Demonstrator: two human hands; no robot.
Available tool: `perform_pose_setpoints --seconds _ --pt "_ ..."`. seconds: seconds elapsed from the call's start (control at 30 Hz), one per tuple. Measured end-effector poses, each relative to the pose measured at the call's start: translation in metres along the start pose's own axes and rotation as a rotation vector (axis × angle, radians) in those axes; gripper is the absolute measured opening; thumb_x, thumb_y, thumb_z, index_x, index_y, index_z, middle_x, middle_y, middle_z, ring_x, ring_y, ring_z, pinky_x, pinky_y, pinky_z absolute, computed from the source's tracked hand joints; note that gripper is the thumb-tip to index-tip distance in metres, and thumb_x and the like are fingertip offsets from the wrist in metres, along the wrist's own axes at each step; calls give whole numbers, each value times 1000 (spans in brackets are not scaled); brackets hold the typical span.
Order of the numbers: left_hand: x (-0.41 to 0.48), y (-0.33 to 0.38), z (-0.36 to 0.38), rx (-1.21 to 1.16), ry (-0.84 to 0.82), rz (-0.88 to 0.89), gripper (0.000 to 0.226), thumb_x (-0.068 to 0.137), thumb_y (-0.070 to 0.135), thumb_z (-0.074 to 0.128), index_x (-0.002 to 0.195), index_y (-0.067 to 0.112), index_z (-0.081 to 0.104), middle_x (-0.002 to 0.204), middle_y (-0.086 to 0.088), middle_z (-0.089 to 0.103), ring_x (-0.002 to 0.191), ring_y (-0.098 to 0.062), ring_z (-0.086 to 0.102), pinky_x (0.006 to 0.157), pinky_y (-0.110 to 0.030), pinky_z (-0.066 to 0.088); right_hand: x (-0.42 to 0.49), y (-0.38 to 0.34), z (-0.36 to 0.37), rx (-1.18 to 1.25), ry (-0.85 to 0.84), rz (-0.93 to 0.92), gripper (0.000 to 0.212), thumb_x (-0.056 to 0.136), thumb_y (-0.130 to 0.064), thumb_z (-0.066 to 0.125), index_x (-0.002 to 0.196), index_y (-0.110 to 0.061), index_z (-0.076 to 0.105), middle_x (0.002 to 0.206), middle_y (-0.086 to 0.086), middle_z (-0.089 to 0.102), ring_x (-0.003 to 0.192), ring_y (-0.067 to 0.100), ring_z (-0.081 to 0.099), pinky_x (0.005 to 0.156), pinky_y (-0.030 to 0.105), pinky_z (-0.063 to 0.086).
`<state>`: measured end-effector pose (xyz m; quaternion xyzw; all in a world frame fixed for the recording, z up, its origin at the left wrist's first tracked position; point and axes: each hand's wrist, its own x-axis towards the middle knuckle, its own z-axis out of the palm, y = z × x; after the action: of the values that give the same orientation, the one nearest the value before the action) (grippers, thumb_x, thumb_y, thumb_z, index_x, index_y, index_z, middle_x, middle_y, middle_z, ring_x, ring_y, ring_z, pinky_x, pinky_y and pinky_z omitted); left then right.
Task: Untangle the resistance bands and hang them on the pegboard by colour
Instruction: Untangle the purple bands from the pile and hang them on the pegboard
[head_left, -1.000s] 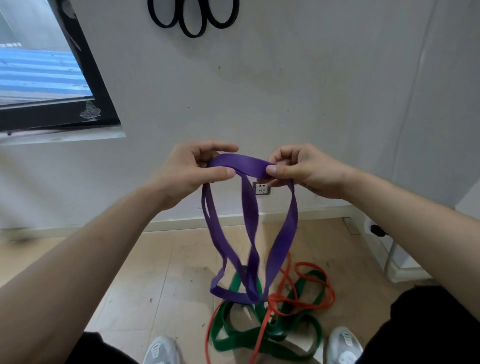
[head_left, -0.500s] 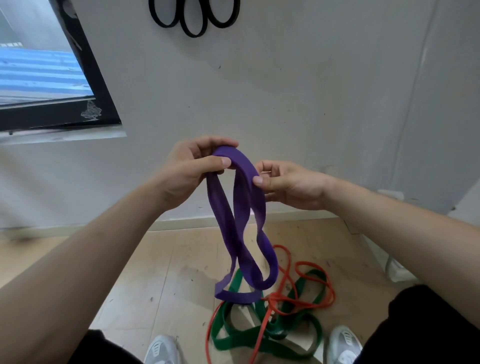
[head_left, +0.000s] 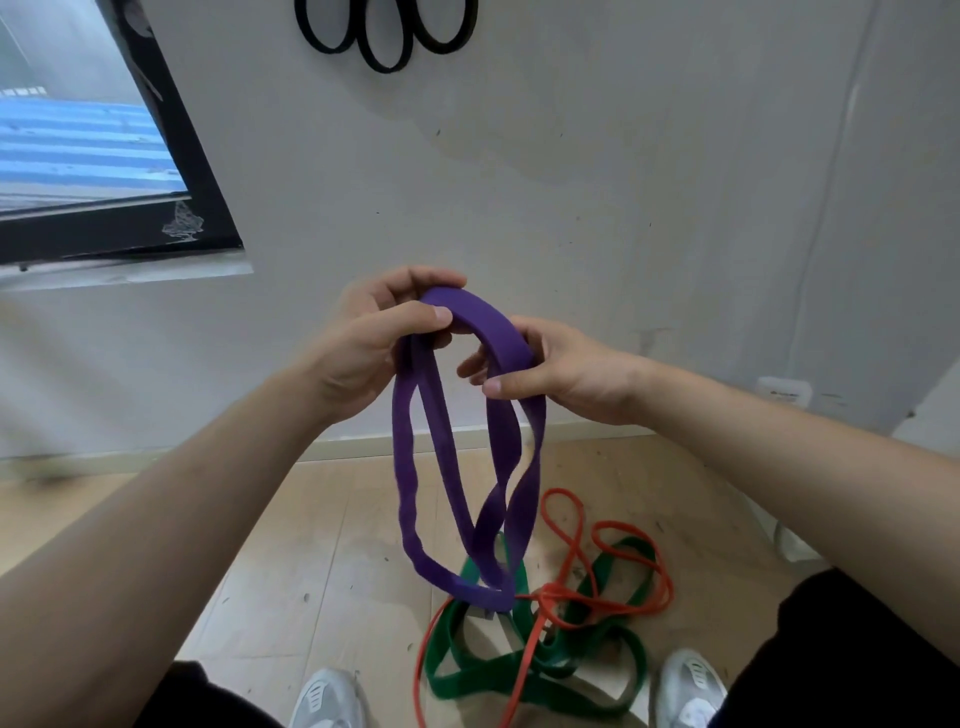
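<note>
Holding the purple band (head_left: 470, 457) up in front of the wall (head_left: 623, 208), both hands are gripping its top arch. The left hand (head_left: 363, 353) is pinching the left end of that arch, its thumb pressing down on the flat of the rubber while the curled fingers are closing around it from the far side. The right hand (head_left: 561, 374) is gripping the right end, its thumb lying across the near face and its fingers tucking behind and under the strap, so the band is running between them. From the two hands the purple band is hanging down in doubled loops, its strands crossing and twisting once low down, and its lowest bend is dangling just above the pile on the floor (head_left: 311, 545); whether it is touching that pile cannot be told.

On the floor, near the person's feet, the green band (head_left: 519, 675) and the thinner orange band (head_left: 597, 571) are lying wound through each other, the orange one crossing over the green in several places. A white shoe (head_left: 324, 699) is showing to the left of the pile and another white shoe (head_left: 688, 686) to its right.

High on the wall, at the far top edge, the black bands (head_left: 387, 39) are hanging as three overlapping loops. A dark-framed window (head_left: 104, 156) is sitting at the far left.
</note>
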<state>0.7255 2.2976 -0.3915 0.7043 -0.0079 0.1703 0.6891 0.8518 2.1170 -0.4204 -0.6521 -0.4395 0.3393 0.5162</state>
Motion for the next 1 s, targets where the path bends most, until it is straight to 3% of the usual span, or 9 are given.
perform_pose_setpoints --seconds 0.13,0.27,0.37,0.43,0.53,0.7,0.87,0.93,1.0 --pt "0 -2 -5 -18 75 5 33 80 7 63 112 9 66 90 -4 72 85 -21 68 74 -25 50 -4 -3 -4 -87 58 -27 43 84 2 75 122 -1 56 101 26 65 94 28 65 94 58 51" --pt "-1 -3 -15 3 140 -25 35 79 11 65 113 9 68 91 -3 71 79 -17 67 72 -24 49 -7 -8 -9 -125 161 -94 49 77 1 81 118 -7 55 92 15 66 82 31 62 86 67 49" --pt "-2 -7 -22 46 150 -63 34 78 13 65 111 10 70 85 -1 68 76 -16 65 72 -25 48 -10 -15 -14 -160 218 -144 51 77 2 79 119 -10 52 95 19 67 74 29 61 74 60 55" --pt "-4 -9 -26 86 131 -95 34 76 14 66 110 11 70 83 -4 65 76 -17 64 75 -28 48 -14 -20 -18 -160 260 -189 47 81 7 75 118 -9 52 85 15 66 67 23 59 62 43 55" --pt "-6 -12 -28 201 47 -147 45 66 26 73 108 11 68 86 -10 60 77 -19 63 80 -31 49 -20 -27 -20 -126 312 -242 45 82 8 74 120 -9 55 83 7 68 64 16 58 65 28 52" --pt "-9 -14 -21 367 -112 -185 56 62 33 70 111 5 69 85 -3 62 80 -16 61 82 -33 51 -27 -33 -21 -126 314 -258 41 81 4 78 114 -12 59 87 11 72 71 18 65 68 32 57" --pt "-11 -9 -8 323 -186 -159 40 69 20 73 107 12 67 77 1 61 72 -14 58 72 -26 51 -27 -26 -19 -90 273 -192 29 82 -1 79 104 -12 63 92 22 73 78 37 72 77 43 62" --pt "-9 -9 4 302 -131 -124 44 78 10 79 119 12 64 82 0 68 73 -12 60 72 -24 51 -25 -22 -16 -66 244 -168 26 82 0 78 103 -7 63 92 23 73 78 36 71 79 47 61" --pt "-7 -10 14 332 -43 -72 48 78 14 84 122 18 65 96 -5 75 81 -14 67 78 -24 55 -24 -18 -13 -43 210 -149 28 83 0 77 106 1 61 97 28 70 82 42 71 84 55 59"
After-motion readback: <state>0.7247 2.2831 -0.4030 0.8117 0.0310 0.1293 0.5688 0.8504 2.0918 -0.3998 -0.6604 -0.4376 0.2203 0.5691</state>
